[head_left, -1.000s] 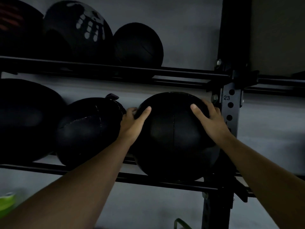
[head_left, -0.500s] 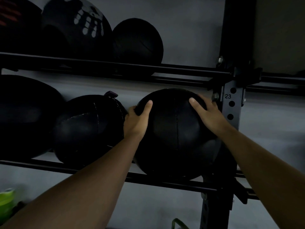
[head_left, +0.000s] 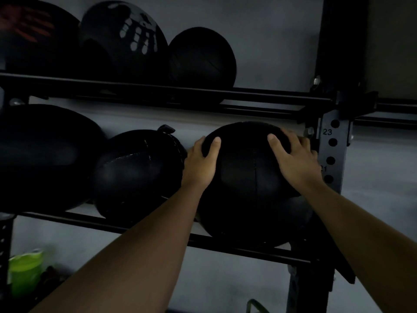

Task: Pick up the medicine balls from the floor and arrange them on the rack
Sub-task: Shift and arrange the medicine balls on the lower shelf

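Both hands gripped a black medicine ball (head_left: 250, 184) resting on the rack's lower rails (head_left: 248, 247), the left hand (head_left: 199, 164) on its upper left, the right hand (head_left: 293, 159) on its upper right beside the numbered upright (head_left: 334, 154). The ball lay squarely between them, a neighbouring ball (head_left: 137, 172) just to its left.

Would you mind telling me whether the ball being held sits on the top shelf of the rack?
No, the medicine ball under the left hand and right hand rests on the lower shelf rails.
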The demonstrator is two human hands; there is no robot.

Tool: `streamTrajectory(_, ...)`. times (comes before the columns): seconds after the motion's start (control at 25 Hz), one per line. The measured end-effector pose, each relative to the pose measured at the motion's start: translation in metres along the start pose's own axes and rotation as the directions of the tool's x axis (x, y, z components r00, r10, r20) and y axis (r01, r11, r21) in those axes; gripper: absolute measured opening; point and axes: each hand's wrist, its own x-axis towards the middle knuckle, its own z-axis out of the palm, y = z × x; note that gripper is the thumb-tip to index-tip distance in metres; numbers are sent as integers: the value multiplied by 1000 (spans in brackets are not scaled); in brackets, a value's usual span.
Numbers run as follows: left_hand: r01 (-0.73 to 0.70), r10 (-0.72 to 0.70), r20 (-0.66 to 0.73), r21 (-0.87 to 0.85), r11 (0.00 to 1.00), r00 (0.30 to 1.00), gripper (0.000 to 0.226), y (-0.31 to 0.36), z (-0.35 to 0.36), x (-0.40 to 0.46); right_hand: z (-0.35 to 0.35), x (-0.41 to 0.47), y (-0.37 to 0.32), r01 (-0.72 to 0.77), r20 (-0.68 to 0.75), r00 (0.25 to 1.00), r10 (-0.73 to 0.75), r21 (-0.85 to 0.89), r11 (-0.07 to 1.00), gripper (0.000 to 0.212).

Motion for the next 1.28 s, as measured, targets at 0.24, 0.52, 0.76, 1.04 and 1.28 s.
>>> streamTrajectory(0.24, -101, 58, 117, 402, 910, 991, 70, 10, -56, 10, 5, -5, -52, 118, -57, 989, -134, -225, 967, 67)
streamTrajectory(0.52, 3, 48, -69, 598, 802, 997, 66, -17, -204, 49, 125, -30, -206, 281, 142, 952, -271, -55, 958, 64)
streamTrajectory(0.76, 181, -215, 104, 270, 946, 971, 99, -84, -267, 64, 221, -44, -236, 79, 260, 965, -38, -147, 986, 86)
streamTrajectory(1.04, 60, -59, -87, 18, 998, 994, 72, -122, -248, 72, 242, -35, -223, 50, 132, 991, -39, -86, 995, 83)
streamTrajectory(1.28, 35, -29, -67, 97, 995, 997, 73, -121, -244, 87, 252, -25, -214, 67, 83, 994, -67, -2, 998, 76)
